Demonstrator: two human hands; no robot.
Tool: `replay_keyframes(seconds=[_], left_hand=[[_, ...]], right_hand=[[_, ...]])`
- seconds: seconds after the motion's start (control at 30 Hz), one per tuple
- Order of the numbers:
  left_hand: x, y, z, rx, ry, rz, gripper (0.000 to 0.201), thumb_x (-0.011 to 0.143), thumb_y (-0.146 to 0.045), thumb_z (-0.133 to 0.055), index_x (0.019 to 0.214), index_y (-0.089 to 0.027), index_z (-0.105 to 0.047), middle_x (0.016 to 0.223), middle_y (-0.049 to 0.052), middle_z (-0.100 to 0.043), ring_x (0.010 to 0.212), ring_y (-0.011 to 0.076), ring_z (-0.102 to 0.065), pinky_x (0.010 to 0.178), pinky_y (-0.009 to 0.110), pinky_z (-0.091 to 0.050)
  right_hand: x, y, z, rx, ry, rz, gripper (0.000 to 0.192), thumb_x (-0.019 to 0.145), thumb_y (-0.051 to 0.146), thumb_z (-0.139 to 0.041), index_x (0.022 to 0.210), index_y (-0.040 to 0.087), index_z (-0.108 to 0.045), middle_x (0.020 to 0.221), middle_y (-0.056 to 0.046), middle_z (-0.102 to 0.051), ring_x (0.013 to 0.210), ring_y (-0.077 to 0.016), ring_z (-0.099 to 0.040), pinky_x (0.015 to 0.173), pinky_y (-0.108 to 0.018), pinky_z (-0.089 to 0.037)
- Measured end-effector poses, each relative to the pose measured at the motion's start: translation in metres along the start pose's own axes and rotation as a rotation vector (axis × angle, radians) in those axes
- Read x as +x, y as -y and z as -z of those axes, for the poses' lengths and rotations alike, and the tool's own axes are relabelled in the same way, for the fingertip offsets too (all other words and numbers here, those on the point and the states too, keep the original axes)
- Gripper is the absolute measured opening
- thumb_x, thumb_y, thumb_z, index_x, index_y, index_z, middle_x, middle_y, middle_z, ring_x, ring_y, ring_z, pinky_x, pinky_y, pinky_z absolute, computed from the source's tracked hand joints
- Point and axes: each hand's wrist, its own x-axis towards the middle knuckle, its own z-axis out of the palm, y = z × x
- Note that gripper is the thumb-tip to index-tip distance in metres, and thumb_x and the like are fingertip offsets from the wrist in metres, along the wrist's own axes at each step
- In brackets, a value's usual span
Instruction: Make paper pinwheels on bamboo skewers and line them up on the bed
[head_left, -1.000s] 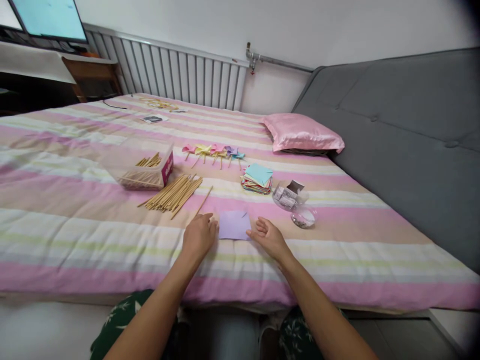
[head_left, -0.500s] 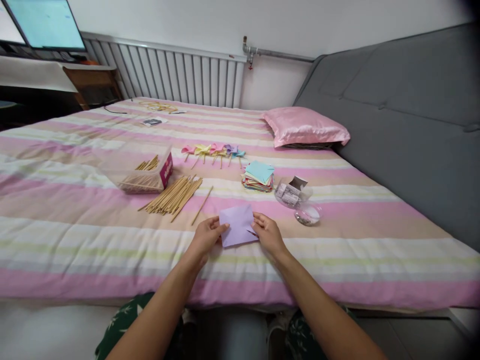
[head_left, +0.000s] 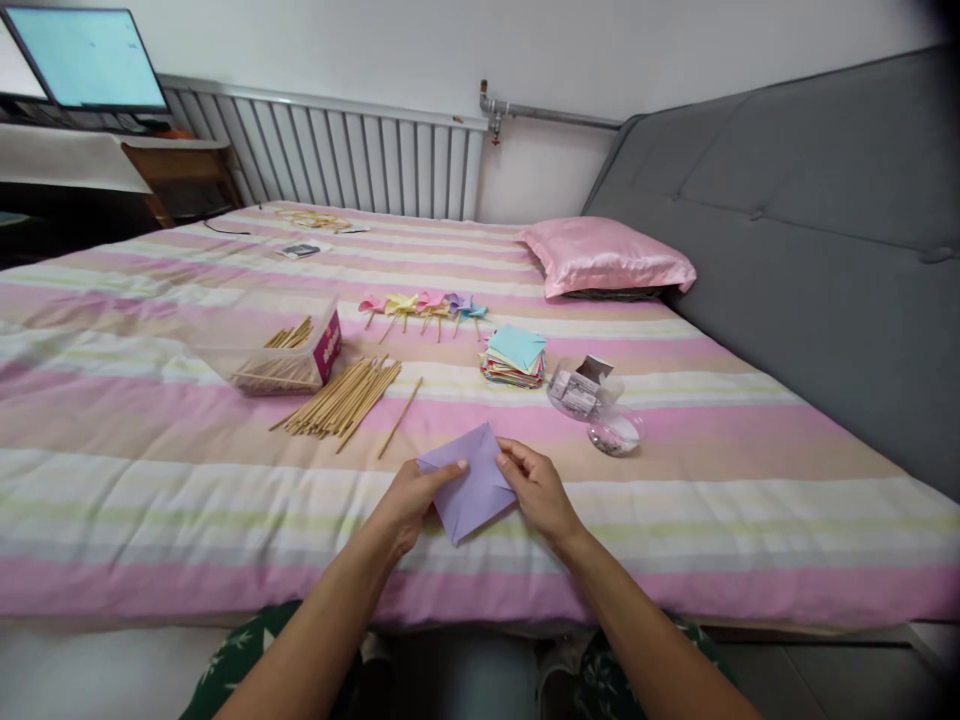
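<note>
A purple square of paper [head_left: 474, 495] with slits near its corners is held turned on a slant above the bed's front. My left hand [head_left: 409, 500] grips its left side, thumb on top and fingers underneath. At the right edge, my right hand [head_left: 536, 488] pinches the paper between thumb and fingers. Beyond my left hand lies a single wooden stick [head_left: 400, 418], beside a pile of sticks [head_left: 341, 403]. A stack of coloured paper squares [head_left: 514, 355], pale blue on top, sits past my right hand. Several finished paper pinwheels [head_left: 426, 305] lie farther back.
A clear plastic box [head_left: 251, 345] with more sticks stands on the left. Right of the stack are a clear container with small packets [head_left: 581, 388] and a round clear lid [head_left: 615, 434] holding small bits. A pink pillow [head_left: 607, 255] rests by the grey headboard [head_left: 795, 190].
The purple paper has turned from nearly square-on to a slant, one corner now toward me. My left thumb has slid farther in over it, and the view has shifted slightly.
</note>
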Motion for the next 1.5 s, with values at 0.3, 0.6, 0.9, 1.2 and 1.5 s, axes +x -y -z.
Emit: replay_keyframes(seconds=[0.3, 0.6, 0.9, 1.2, 1.5], left_hand=[[0.001, -0.008, -0.002, -0.308, -0.192, -0.013, 0.022, 0.066, -0.011, -0.072, 0.087, -0.008, -0.068, 0.083, 0.009, -0.072, 0.065, 0.0148, -0.064, 0.059, 0.023, -0.052], [-0.001, -0.014, 0.001, -0.449, -0.213, -0.022, 0.018, 0.072, -0.009, -0.066, 0.090, -0.011, -0.065, 0.078, 0.006, -0.070, 0.062, 0.0143, -0.063, 0.056, 0.024, -0.054], [-0.003, -0.012, -0.004, -0.429, -0.149, 0.055, 0.011, 0.073, -0.011, -0.065, 0.084, -0.010, -0.065, 0.076, 0.005, -0.070, 0.061, 0.0135, -0.063, 0.054, 0.023, -0.052], [-0.006, -0.019, 0.005, -0.378, -0.059, -0.001, 0.019, 0.072, -0.027, -0.066, 0.087, -0.015, -0.066, 0.073, 0.002, -0.067, 0.056, 0.0115, -0.059, 0.049, 0.021, -0.047], [-0.003, -0.009, 0.010, -0.053, 0.037, 0.074, 0.023, 0.060, -0.030, -0.076, 0.068, -0.010, -0.067, 0.061, 0.006, -0.068, 0.053, 0.0137, -0.059, 0.052, 0.023, -0.043]], right_hand=[[-0.007, 0.003, 0.006, -0.199, -0.331, 0.066, 0.040, 0.086, 0.038, -0.049, 0.121, 0.021, -0.055, 0.111, -0.009, -0.064, 0.089, -0.0175, -0.061, 0.083, -0.033, -0.047], [-0.020, 0.016, -0.009, -0.207, 0.009, 0.118, 0.035, 0.082, 0.024, -0.054, 0.116, 0.023, -0.059, 0.081, -0.002, -0.071, 0.068, -0.0149, -0.067, 0.066, -0.027, -0.054], [-0.015, 0.004, -0.007, -0.349, 0.067, 0.208, 0.021, 0.082, 0.022, -0.055, 0.094, 0.024, -0.072, 0.086, -0.005, -0.071, 0.077, -0.0169, -0.064, 0.066, -0.027, -0.050], [-0.012, 0.011, 0.001, -0.220, 0.088, 0.126, 0.018, 0.079, 0.035, -0.062, 0.086, 0.022, -0.071, 0.083, -0.005, -0.069, 0.076, -0.0170, -0.064, 0.070, -0.029, -0.051], [-0.013, 0.018, 0.005, -0.270, 0.114, 0.098, 0.022, 0.080, 0.038, -0.060, 0.076, 0.018, -0.066, 0.073, -0.003, -0.066, 0.069, -0.0142, -0.059, 0.063, -0.024, -0.046]])
